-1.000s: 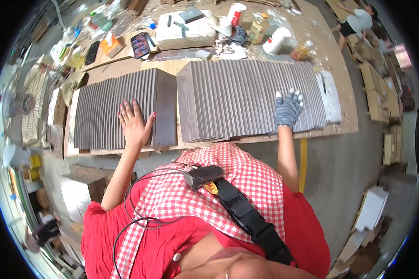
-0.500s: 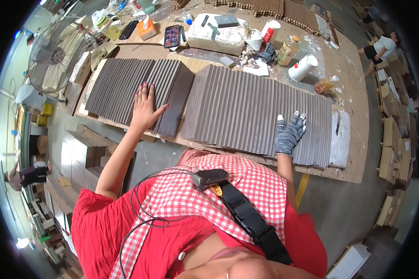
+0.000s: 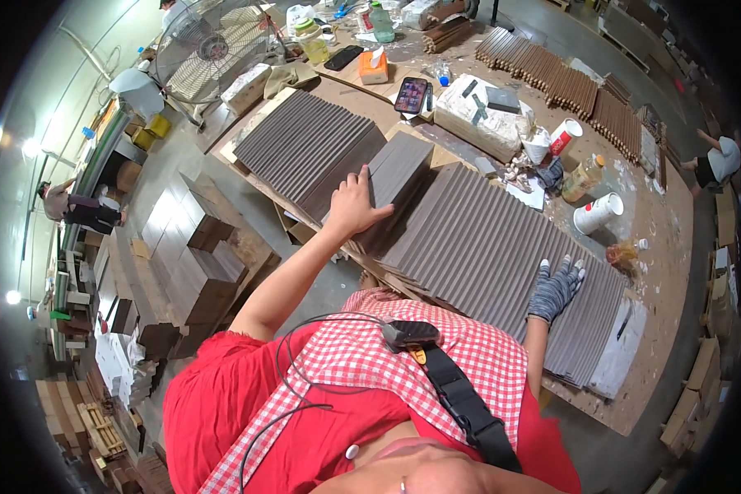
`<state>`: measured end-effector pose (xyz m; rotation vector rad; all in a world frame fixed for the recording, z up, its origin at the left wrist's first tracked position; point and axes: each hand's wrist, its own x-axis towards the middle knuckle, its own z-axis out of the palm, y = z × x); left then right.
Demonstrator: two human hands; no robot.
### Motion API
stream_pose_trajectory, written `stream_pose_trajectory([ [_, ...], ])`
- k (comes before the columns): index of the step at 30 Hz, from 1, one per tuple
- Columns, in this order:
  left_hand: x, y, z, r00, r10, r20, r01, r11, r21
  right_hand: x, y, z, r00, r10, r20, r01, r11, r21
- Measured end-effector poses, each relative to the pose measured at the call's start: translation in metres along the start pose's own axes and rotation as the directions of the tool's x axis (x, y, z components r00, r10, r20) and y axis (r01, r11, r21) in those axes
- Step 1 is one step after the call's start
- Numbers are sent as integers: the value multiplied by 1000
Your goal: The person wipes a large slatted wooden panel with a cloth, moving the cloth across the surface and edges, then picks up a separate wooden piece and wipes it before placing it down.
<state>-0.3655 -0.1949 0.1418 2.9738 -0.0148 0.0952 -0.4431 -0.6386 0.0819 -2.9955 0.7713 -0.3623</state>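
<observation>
My bare left hand (image 3: 358, 206) lies on the near end of a small block of brown boards (image 3: 403, 165), its fingers spread and its thumb pointing right. This block sits between a left row of brown boards (image 3: 305, 144) and a longer right row of brown boards (image 3: 477, 247). Both rows are packed side by side with their edges up. A grey glove with white fingertips covers my right hand (image 3: 556, 288), which rests flat with parted fingers on the right part of the longer row.
Behind the boards, the worktable (image 3: 663, 288) carries a phone (image 3: 411, 95), an orange tissue pack (image 3: 374, 66), a white wrapped bundle (image 3: 479, 115), a white canister (image 3: 598, 213) and bundled brown sticks (image 3: 552, 74). A fan (image 3: 212, 48) stands at the far left. Stacked boards (image 3: 189, 247) lie left.
A small block of boards now stands apart from the left row, with my left hand on it. My right hand stays on the longer row. The whole view has turned and shifted.
</observation>
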Motion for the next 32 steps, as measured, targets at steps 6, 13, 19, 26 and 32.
stream_pose_trajectory([
  [6,2,2,-7,997,-13,80,13,1000,0,0,-4,-4,1000,21,-13,-19,997,77],
  [13,10,4,-14,995,-3,99,4,1000,-12,-1,1,5,999,19,-36,-16,997,73],
  [19,2,14,-15,996,39,74,-34,997,-74,1,2,11,995,-8,-94,13,998,55],
  [26,-4,20,-8,998,38,57,-33,997,-76,-1,9,17,987,-60,-148,70,996,62],
  [32,-3,25,-8,996,60,72,-56,997,-58,3,5,14,995,-21,-94,27,997,69],
])
